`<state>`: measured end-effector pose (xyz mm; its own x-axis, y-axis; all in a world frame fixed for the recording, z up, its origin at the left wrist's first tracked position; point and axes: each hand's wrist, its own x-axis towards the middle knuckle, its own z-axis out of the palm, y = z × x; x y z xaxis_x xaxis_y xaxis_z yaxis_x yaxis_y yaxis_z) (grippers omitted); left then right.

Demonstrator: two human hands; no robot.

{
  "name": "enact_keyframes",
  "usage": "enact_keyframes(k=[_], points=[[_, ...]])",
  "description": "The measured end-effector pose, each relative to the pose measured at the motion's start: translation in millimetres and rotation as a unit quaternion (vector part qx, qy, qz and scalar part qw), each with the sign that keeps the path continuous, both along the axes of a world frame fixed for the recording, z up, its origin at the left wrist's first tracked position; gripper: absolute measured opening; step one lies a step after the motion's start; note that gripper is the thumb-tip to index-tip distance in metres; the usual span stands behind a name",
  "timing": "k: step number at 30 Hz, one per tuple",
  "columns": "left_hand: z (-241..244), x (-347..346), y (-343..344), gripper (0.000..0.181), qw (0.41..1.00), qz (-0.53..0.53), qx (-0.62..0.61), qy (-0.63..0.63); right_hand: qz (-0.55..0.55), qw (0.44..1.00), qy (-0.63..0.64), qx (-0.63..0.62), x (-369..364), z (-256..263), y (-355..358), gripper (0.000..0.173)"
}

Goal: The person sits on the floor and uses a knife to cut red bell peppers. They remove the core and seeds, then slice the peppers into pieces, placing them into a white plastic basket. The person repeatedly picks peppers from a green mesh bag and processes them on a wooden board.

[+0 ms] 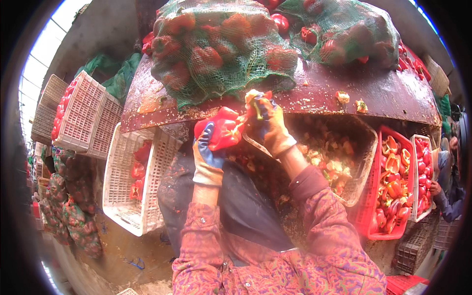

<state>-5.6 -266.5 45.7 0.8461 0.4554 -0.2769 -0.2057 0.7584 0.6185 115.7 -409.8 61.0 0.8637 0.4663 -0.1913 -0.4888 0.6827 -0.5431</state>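
Observation:
My left hand [208, 155], in a blue and white glove, holds a red bell pepper [223, 129] whose right side is torn open. Close to that opening, my gloved right hand [267, 123] is closed around a pale pepper core [253, 96] with seeds; a greenish stem shows between its fingers. Behind both hands a green mesh sack [221, 51] full of red peppers lies on the dark red table [317, 88]. Two cut cores [343, 97] rest near the table's front edge. Below it, a crate [363, 177] holds pale cores and scraps.
At the left stands a white plastic crate [110, 184] with a few red peppers. A red crate [372, 206] of opened peppers and another white crate [429, 212] of peppers are at the right, beside a co-worker's hand [435, 188]. Filled mesh sacks [79, 225] lie far left.

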Motion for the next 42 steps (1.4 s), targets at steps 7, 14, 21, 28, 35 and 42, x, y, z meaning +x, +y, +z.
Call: enact_keyframes(k=[7,14,21,28,35,42], points=[[34.5,-32.0,29.1,0.043,0.994,-0.031,0.072,-0.076,-0.117,0.871,-0.277,-0.39,36.7,12.2,-116.2,0.026],[66.0,-141.0,161.1,0.06,0.918,0.208,0.328,0.084,-0.018,0.701,-0.383,-0.601,41.9,13.3,-180.7,0.059],[35.3,-76.4,127.1,0.074,0.631,0.268,0.697,0.21,0.14,0.734,-0.353,-0.562,84.4,5.2,-58.4,0.051],[41.9,50.3,-15.7,0.039,0.693,-0.06,0.712,0.092,-0.207,0.547,-0.483,-0.652,147.6,0.7,-33.2,0.058],[21.9,173.4,-45.1,0.047,0.656,-0.051,0.751,0.055,-0.008,0.575,-0.459,-0.677,225.6,11.0,-65.7,0.066],[38.7,201.5,-23.8,0.093,0.526,-0.116,0.82,0.192,0.01,0.774,-0.397,-0.493,184.4,-11.6,-83.4,0.045]])
